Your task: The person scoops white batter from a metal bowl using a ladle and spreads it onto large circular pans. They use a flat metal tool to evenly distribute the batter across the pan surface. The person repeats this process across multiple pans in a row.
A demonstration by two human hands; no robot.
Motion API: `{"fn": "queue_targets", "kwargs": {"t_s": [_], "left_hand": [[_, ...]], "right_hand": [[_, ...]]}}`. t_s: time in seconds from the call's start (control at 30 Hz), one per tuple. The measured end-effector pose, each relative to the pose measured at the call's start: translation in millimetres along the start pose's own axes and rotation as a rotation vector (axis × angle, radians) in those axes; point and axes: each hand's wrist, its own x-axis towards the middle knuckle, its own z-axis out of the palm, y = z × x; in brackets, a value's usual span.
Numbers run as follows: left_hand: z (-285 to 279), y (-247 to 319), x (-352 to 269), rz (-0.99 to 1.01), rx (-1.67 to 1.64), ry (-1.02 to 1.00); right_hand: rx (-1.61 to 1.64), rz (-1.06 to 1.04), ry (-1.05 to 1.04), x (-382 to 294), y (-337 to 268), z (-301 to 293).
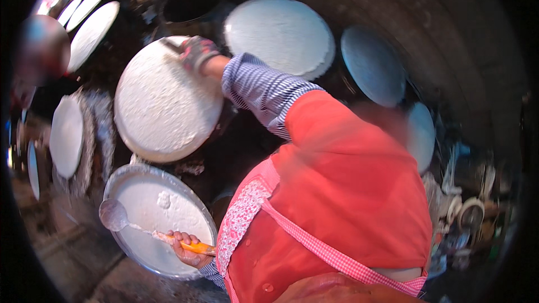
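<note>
My left hand (187, 248) is closed on the orange handle of a metal ladle (113, 214), coated with white paste. The ladle lies across a wide metal basin (202, 214) of thick white batter, its bowl over the far rim. My right hand (198, 52), in a dark patterned glove, grips a dark flat tool (169, 45), blurred, at the upper edge of a large round surface (164, 101) covered with rough white batter. Whether the tool touches the batter cannot be told.
Another round white surface (280, 35) lies beyond my right arm, with a grey-blue disc (372, 65) past it. Several white discs (94, 35) stand at the upper left. A dark round pot (191, 4) is behind the batter-covered surface. A pale disc (67, 136) sits at left.
</note>
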Motion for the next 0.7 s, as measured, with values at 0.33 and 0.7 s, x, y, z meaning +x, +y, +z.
{"fn": "queue_targets", "kwargs": {"t_s": [0.33, 0.7], "left_hand": [[21, 0, 2, -0.208, -0.373, -0.603], [-69, -9, -19, -0.156, 1.07, 0.514]], "right_hand": [[0.003, -0.255, -0.325, -181, -3, 11], [0.272, -0.307, -0.187, -296, 154, -11]]}}
